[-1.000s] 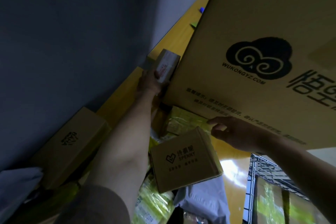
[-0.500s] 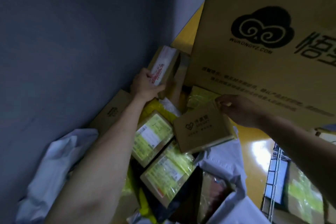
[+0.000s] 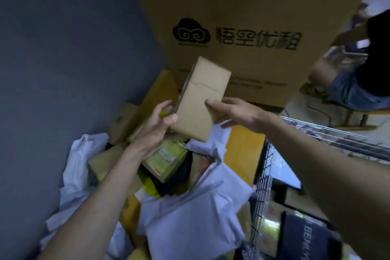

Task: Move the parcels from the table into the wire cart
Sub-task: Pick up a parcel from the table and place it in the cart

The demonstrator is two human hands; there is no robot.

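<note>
Single head cam, wide-angle, sitting above the person's forearms and looking forward and down. It's tilting, so the grey wall (image 3: 63, 69) is leaning across the left side. It's sitting close: the big printed carton (image 3: 242, 17) is filling the top, the parcel pile (image 3: 190, 207) the bottom centre, the wire cart (image 3: 263, 175) the lower right edge. No second view overlapping.

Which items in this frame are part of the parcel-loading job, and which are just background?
Job:
- small box, held by left hand and right hand
- white mailers
- yellow-taped box
- wire cart

Background:
- big carton
- grey wall
- seated person
</note>
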